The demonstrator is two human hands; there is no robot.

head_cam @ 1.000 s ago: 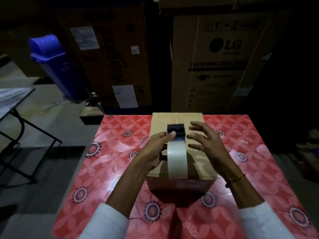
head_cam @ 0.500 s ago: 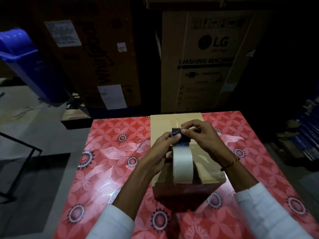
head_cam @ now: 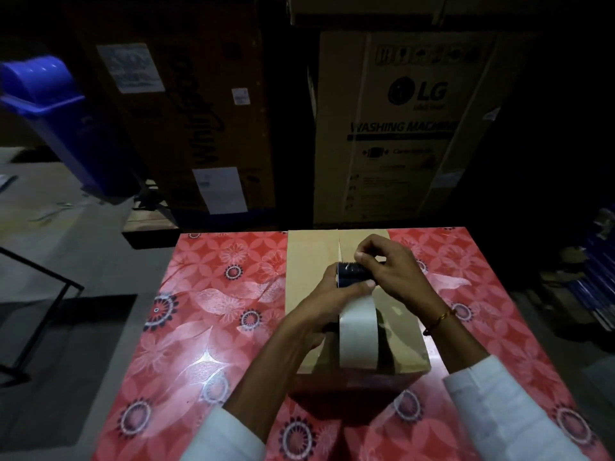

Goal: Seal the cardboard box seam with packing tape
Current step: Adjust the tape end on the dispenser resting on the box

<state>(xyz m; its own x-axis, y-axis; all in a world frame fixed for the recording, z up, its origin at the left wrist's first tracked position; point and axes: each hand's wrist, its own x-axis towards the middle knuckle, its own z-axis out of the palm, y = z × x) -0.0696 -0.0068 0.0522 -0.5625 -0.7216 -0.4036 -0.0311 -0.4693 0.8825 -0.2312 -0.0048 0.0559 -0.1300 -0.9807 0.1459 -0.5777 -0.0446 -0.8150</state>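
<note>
A brown cardboard box [head_cam: 306, 261] lies lengthwise on the red flowered table [head_cam: 213, 311], its centre seam running away from me. Above the box I hold a tape dispenser [head_cam: 351, 277] with a dark blue head and a pale tape roll [head_cam: 357, 331] standing on edge. My left hand [head_cam: 329, 294] grips the dispenser from the left, thumb across its top. My right hand [head_cam: 386, 267] pinches at the dispenser's front edge, where the tape end comes off. The near half of the seam is hidden by the roll and hands.
Large cardboard appliance cartons [head_cam: 406, 128] stand just behind the table. A blue bin [head_cam: 63, 128] leans at the far left. A black metal frame [head_cam: 43, 301] stands on the floor to the left. Dark clutter lies at the right.
My right hand moved from hovering open beside the dispenser to pinching at its front edge. The left hand kept its grip. The view shifted slightly.
</note>
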